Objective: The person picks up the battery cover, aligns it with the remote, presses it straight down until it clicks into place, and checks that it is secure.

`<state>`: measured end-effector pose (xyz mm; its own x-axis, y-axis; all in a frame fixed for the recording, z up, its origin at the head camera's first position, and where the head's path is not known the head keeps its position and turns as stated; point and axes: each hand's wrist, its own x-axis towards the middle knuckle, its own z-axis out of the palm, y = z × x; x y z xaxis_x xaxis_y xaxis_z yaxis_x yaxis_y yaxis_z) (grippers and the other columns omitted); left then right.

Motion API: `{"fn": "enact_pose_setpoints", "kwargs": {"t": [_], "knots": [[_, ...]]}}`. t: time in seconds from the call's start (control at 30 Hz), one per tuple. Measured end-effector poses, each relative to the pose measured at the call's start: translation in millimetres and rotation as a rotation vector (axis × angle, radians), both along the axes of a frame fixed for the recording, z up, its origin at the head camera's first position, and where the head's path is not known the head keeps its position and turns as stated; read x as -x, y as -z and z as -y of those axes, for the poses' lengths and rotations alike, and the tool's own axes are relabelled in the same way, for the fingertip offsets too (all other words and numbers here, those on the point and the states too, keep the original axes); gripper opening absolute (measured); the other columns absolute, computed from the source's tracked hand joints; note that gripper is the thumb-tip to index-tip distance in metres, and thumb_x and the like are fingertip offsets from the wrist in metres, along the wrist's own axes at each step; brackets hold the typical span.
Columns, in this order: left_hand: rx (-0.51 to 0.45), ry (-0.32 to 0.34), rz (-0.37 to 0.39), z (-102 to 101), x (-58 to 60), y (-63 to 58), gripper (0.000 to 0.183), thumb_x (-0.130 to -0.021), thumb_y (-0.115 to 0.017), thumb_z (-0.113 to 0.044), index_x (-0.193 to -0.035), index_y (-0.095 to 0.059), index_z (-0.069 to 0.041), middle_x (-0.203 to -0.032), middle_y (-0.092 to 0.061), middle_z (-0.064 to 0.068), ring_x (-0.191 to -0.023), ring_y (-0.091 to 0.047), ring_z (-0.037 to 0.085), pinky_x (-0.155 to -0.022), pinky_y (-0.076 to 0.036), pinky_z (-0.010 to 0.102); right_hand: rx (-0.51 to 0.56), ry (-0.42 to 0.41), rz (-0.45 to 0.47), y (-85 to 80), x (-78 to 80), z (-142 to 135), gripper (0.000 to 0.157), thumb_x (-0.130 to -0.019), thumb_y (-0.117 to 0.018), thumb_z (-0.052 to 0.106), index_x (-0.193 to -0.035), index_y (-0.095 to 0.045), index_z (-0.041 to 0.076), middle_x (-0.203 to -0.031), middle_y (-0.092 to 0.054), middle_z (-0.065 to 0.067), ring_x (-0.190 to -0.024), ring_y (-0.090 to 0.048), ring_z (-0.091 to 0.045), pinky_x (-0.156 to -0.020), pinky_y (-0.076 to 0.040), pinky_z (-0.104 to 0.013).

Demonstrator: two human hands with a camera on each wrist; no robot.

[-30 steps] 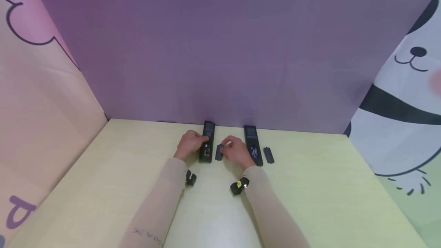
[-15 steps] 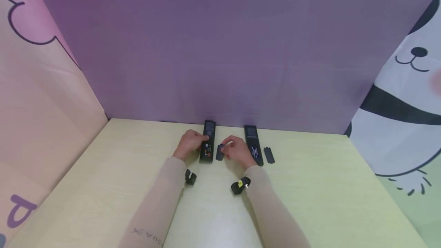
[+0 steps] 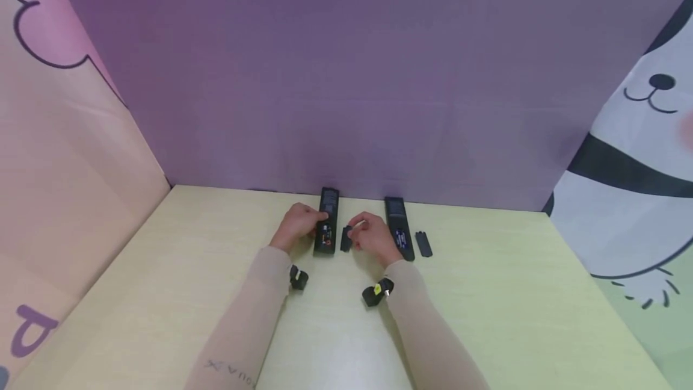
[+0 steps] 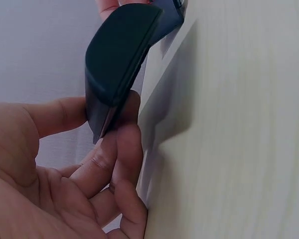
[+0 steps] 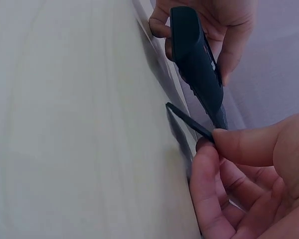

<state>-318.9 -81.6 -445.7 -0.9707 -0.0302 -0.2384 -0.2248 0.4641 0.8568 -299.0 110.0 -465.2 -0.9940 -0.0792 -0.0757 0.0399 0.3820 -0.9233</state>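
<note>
In the head view, my left hand point(image 3: 296, 222) grips a black remote control point(image 3: 329, 201) from its left side, thumb on top. Its battery compartment faces up, uncovered, with small coloured parts inside too small to tell. The left wrist view shows this remote point(image 4: 117, 55) raised and tilted off the table, between thumb and curled fingers. Just to its right, my right hand point(image 3: 372, 236) pinches a small dark battery cover point(image 3: 345, 244) between thumb and fingers. Seen in the right wrist view, that cover point(image 5: 192, 123) slants close above the table, apart from the remote.
A second black remote control point(image 3: 396, 209) lies to the right of my right hand, its uncovered compartment showing batteries. Beside it rests another battery cover point(image 3: 424, 244). A purple wall point(image 3: 346, 77) stands behind the pale table point(image 3: 487, 306), with printed panels at both sides.
The battery cover in my right hand has turned more edge-on and shifted very slightly right. My left hand keeps its grip on the remote control, nearly in place.
</note>
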Motion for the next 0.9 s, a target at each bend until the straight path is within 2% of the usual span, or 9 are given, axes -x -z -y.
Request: {"fn": "enact_pose_setpoints", "kwargs": {"t": [0.23,0.47,0.63,0.9], "knots": [[-0.018,0.004,0.016,0.6,2.5,0.6,0.035,-0.095,-0.069,-0.028,-0.111,-0.074,0.003,-0.086,-0.069,0.008,-0.073,-0.059,0.017,-0.07,-0.044,0.028,-0.001,-0.001,-0.008,-1.1,0.4,0.8,0.026,-0.09,-0.061,-0.007,-0.114,-0.069,-0.001,-0.073,-0.065,-0.004,-0.062,-0.057,-0.013,-0.059,-0.05,-0.023],[-0.007,0.012,0.028,1.4,1.6,-0.2,0.036,-0.095,-0.068,-0.03,-0.111,-0.074,0.001,-0.086,-0.069,0.007,-0.076,-0.059,0.019,-0.071,-0.043,0.03,-0.018,-0.02,-0.002,0.4,1.2,0.2,0.023,-0.092,-0.063,-0.003,-0.114,-0.07,0.001,-0.074,-0.065,-0.005,-0.063,-0.058,-0.013,-0.06,-0.052,-0.024],[-0.022,0.016,0.03,1.4,-0.5,-2.0,0.035,-0.095,-0.068,-0.029,-0.112,-0.073,0.002,-0.087,-0.069,0.007,-0.076,-0.06,0.019,-0.074,-0.045,0.031,0.021,-0.016,0.024,-0.7,1.4,-0.3,0.024,-0.092,-0.062,-0.004,-0.115,-0.069,0.002,-0.079,-0.065,-0.005,-0.065,-0.059,-0.014,-0.062,-0.055,-0.026],[-0.054,0.026,-0.004,1.3,-0.9,-3.4,0.034,-0.096,-0.067,-0.023,-0.112,-0.072,0.006,-0.077,-0.065,0.003,-0.071,-0.06,0.018,-0.077,-0.05,0.034,0.026,-0.007,0.017,-6.5,1.4,0.4,0.023,-0.093,-0.058,-0.002,-0.113,-0.068,0.003,-0.085,-0.068,-0.009,-0.064,-0.06,-0.014,-0.061,-0.054,-0.026]]}}
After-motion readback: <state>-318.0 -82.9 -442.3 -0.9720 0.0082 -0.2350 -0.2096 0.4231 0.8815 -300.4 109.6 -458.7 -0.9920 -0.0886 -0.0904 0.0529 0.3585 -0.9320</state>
